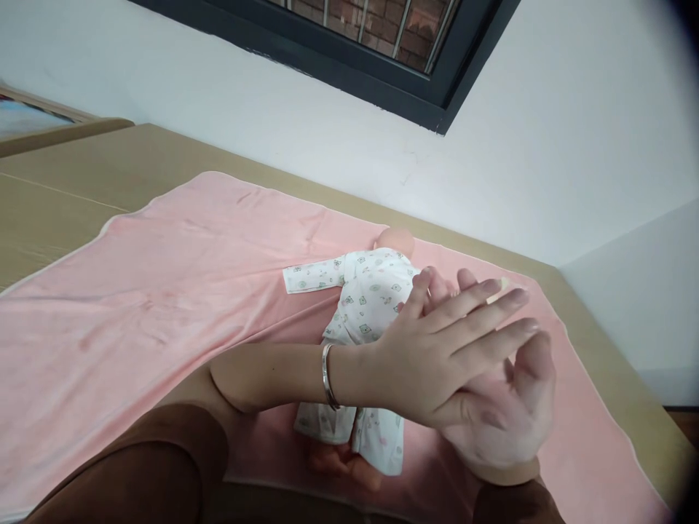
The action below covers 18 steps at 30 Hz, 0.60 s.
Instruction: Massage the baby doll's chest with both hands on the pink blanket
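A baby doll (371, 291) in a white printed suit lies on its back on a pink blanket (164, 291), head toward the wall. My left hand (442, 349), with a silver bangle on the wrist, reaches across the doll's body, fingers stretched out flat. My right hand (513, 415) lies palm up beneath it, fingers spread; the two palms press against each other just right of the doll. Neither hand holds anything. The doll's right side is partly hidden by my hands.
The blanket covers a tan bed surface (81, 182) set against a white wall (328, 109) with a dark-framed window (382, 51) above. Brown sleeves (136, 473) show at the bottom edge. The bed's corner is at the right.
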Tool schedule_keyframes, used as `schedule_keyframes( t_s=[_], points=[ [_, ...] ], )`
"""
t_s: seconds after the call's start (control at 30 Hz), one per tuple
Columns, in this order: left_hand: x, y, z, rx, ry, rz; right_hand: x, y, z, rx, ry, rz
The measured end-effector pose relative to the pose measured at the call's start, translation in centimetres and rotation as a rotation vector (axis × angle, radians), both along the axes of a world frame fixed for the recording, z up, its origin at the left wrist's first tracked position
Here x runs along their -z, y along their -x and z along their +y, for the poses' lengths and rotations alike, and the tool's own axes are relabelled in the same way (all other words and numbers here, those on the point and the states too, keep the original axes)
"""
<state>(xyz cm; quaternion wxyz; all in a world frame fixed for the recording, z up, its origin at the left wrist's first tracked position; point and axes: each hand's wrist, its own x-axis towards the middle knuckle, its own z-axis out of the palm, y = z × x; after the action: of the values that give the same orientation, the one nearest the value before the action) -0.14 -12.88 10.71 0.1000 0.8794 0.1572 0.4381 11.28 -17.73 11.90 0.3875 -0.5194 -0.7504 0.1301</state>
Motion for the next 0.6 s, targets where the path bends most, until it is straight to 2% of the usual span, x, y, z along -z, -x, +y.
schedule_keyframes(
  t_s=[0.1,0.17,0.23,0.3,0.37,0.47,0.6],
  points=[
    [1.3,0.0,1.6,-0.020,0.038,0.050,-0.5,-0.3,0.6,0.030,0.075,0.163],
    [2.3,0.1,2.9,-0.075,0.055,0.100,-0.9,-0.6,1.7,0.105,0.020,0.217],
    [3.2,0.2,4.3,-0.140,0.113,0.135,-1.1,-1.0,3.6,0.144,-0.017,0.319],
    [3.9,0.3,5.8,-0.203,0.230,0.147,-0.6,-1.5,6.0,0.128,0.034,0.427],
    [4.5,0.4,7.6,-0.256,0.373,0.110,0.8,-1.9,8.6,0.078,0.146,0.458],
    [5.9,0.4,10.5,-0.350,0.500,-0.044,4.1,-1.9,12.1,0.017,0.245,0.401],
    [8.8,0.3,13.9,-0.474,0.475,-0.099,7.7,-1.7,14.6,-0.005,0.249,-0.033]
  ],
)
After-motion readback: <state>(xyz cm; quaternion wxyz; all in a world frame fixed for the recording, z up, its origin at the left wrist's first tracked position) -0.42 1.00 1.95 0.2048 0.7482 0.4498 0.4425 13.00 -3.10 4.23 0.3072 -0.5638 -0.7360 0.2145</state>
